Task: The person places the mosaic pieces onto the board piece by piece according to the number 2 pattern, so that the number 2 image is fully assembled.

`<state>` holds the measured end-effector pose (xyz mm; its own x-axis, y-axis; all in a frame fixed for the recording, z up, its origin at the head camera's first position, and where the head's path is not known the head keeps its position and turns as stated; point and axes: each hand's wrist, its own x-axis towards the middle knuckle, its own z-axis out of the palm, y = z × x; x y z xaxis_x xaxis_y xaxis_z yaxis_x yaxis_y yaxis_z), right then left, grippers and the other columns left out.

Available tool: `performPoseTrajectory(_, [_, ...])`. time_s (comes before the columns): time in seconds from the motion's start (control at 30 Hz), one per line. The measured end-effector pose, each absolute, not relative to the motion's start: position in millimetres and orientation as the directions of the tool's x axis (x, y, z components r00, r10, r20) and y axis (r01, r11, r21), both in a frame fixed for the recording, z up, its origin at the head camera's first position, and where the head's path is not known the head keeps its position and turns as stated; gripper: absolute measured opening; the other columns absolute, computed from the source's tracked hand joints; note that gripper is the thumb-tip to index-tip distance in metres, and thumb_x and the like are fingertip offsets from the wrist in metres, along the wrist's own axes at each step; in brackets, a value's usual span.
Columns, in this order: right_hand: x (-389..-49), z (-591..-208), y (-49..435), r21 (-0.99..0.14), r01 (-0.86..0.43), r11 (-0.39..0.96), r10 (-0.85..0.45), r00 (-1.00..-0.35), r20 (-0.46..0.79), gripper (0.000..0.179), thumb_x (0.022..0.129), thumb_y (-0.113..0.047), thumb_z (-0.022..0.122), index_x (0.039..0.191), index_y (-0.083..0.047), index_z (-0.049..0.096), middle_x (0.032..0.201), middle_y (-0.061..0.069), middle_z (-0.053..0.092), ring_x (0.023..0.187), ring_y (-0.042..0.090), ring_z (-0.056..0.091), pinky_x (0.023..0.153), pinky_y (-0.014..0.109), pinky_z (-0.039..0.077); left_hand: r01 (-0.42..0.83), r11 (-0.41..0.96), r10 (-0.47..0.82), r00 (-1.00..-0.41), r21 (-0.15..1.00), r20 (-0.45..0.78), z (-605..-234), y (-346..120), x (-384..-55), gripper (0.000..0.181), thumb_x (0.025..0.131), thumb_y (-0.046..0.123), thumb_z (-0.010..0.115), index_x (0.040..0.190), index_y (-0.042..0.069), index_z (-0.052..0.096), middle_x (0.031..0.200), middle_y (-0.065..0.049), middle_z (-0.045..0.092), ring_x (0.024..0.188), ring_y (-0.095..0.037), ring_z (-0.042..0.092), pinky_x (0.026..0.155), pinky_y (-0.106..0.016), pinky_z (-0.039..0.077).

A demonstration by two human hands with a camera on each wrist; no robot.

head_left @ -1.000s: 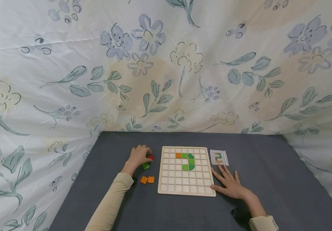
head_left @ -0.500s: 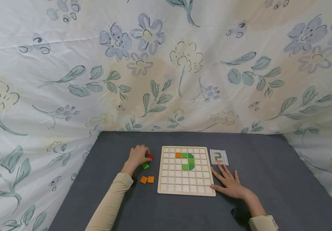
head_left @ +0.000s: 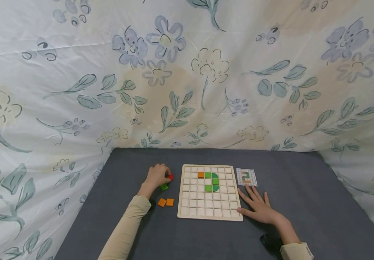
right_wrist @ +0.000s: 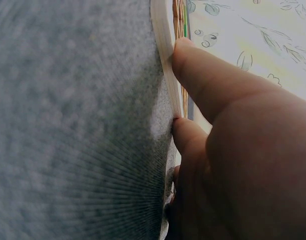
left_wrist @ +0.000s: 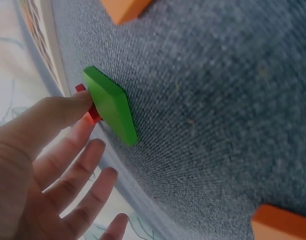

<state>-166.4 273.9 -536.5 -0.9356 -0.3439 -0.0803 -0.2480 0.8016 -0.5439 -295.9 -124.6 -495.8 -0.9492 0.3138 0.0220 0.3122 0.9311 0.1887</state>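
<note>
My left hand point(head_left: 157, 175) pinches a small red tile point(head_left: 171, 177) between thumb and forefinger, just left of the wooden grid board point(head_left: 196, 196). In the left wrist view a green square tile point(left_wrist: 111, 107) lies beside the thumb and partly hides the red tile point(left_wrist: 94, 114). On the board sit an orange square point(head_left: 201, 174), several green squares and two darker green rounded pieces point(head_left: 215, 188). My right hand point(head_left: 262, 209) lies with spread fingers at the board's right edge, its thumb touching the frame.
Two orange square tiles point(head_left: 165, 202) lie on the dark grey tabletop point(head_left: 206, 240) left of the board. A printed pattern card point(head_left: 253, 177) is at the board's upper right, near the right fingertips. Floral cloth point(head_left: 180, 90) encloses the table's back and sides.
My left hand and the red tile have shifted very slightly to the right within the last half second. The right hand, board and other tiles stay where they were.
</note>
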Motion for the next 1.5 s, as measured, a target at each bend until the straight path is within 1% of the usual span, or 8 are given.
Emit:
performPoseTrajectory(0.17, [-165.7, -529.9, 270.7, -0.536, -0.227, 0.813, -0.328, -0.939, -0.100, 0.075, 0.088, -0.051, 0.054, 0.147, -0.015, 0.026, 0.153, 0.021, 0.007, 0.138, 0.046, -0.001, 0.098, 0.071, -0.012, 0.322, 0.926, 0.323, -0.946, 0.197, 0.028, -494.2, -121.3, -294.4, 0.019, 0.074, 0.029, 0.078, 0.087, 0.017, 0.071, 0.091, -0.001, 0.060, 0.090, -0.025, 0.054, 0.085, -0.051, 0.042])
performPoseTrajectory(0.27, [-165.2, -527.3, 269.6, -0.523, -0.219, 0.824, -0.321, -0.940, -0.112, 0.075, 0.087, -0.051, 0.054, 0.147, -0.016, 0.026, 0.154, 0.020, 0.007, 0.139, 0.045, -0.001, 0.098, 0.070, -0.012, 0.341, 0.919, 0.340, -0.940, 0.199, 0.041, -493.3, -118.9, -292.9, 0.019, 0.074, 0.029, 0.078, 0.087, 0.017, 0.071, 0.089, 0.000, 0.060, 0.089, -0.024, 0.054, 0.084, -0.051, 0.042])
performPoseTrajectory(0.6, [-165.0, -527.5, 269.7, -0.535, -0.219, 0.816, -0.326, -0.939, -0.113, 0.075, 0.088, -0.050, 0.055, 0.147, -0.015, 0.027, 0.154, 0.021, 0.007, 0.139, 0.045, -0.001, 0.098, 0.071, -0.012, 0.406, 0.891, 0.395, -0.914, 0.204, 0.091, -495.9, -107.3, -289.1, 0.020, 0.075, 0.032, 0.077, 0.088, 0.019, 0.071, 0.088, 0.002, 0.059, 0.087, -0.022, 0.054, 0.083, -0.050, 0.044])
performPoseTrajectory(0.8, [-164.7, -530.0, 269.5, -0.548, -0.240, 0.801, -0.334, -0.939, -0.077, 0.073, 0.088, -0.048, 0.056, 0.147, -0.015, 0.028, 0.153, 0.022, 0.009, 0.138, 0.046, -0.001, 0.097, 0.071, -0.011, 0.427, 0.879, 0.416, -0.904, 0.210, 0.098, -494.5, -97.3, -284.5, 0.019, 0.076, 0.032, 0.076, 0.089, 0.020, 0.070, 0.089, 0.003, 0.059, 0.088, -0.022, 0.054, 0.084, -0.049, 0.044])
performPoseTrajectory(0.93, [-165.0, -532.2, 270.6, -0.552, -0.248, 0.796, -0.338, -0.939, -0.066, 0.073, 0.088, -0.048, 0.056, 0.147, -0.016, 0.028, 0.153, 0.022, 0.009, 0.139, 0.045, -0.002, 0.097, 0.071, -0.012, 0.442, 0.864, 0.432, -0.897, 0.239, 0.099, -492.1, -90.6, -281.2, 0.021, 0.075, 0.032, 0.077, 0.089, 0.018, 0.070, 0.089, 0.001, 0.059, 0.087, -0.023, 0.054, 0.084, -0.050, 0.043])
performPoseTrajectory(1.03, [-165.1, -531.7, 270.8, -0.546, -0.239, 0.803, -0.335, -0.939, -0.082, 0.073, 0.088, -0.048, 0.055, 0.147, -0.016, 0.027, 0.153, 0.022, 0.008, 0.139, 0.045, -0.003, 0.097, 0.071, -0.013, 0.458, 0.850, 0.447, -0.888, 0.261, 0.104, -492.5, -86.3, -279.5, 0.021, 0.075, 0.032, 0.077, 0.088, 0.018, 0.070, 0.089, 0.000, 0.060, 0.087, -0.022, 0.053, 0.083, -0.050, 0.043])
performPoseTrajectory(1.23, [-164.4, -527.6, 268.7, -0.519, -0.216, 0.827, -0.319, -0.940, -0.118, 0.074, 0.088, -0.051, 0.054, 0.147, -0.016, 0.026, 0.154, 0.021, 0.006, 0.139, 0.045, -0.002, 0.097, 0.071, -0.012, 0.480, 0.837, 0.472, -0.876, 0.262, 0.097, -496.7, -77.5, -278.8, 0.019, 0.077, 0.032, 0.075, 0.090, 0.019, 0.071, 0.090, 0.001, 0.060, 0.084, -0.019, 0.052, 0.079, -0.043, 0.043])
performPoseTrajectory(1.5, [-164.1, -528.6, 267.6, -0.522, -0.208, 0.827, -0.313, -0.942, -0.121, 0.074, 0.088, -0.050, 0.054, 0.147, -0.015, 0.027, 0.154, 0.020, 0.006, 0.139, 0.045, -0.002, 0.097, 0.071, -0.012, 0.503, 0.828, 0.496, -0.863, 0.248, 0.096, -497.8, -64.8, -276.0, 0.018, 0.078, 0.031, 0.073, 0.091, 0.019, 0.071, 0.091, 0.003, 0.061, 0.086, -0.020, 0.054, 0.080, -0.043, 0.044])
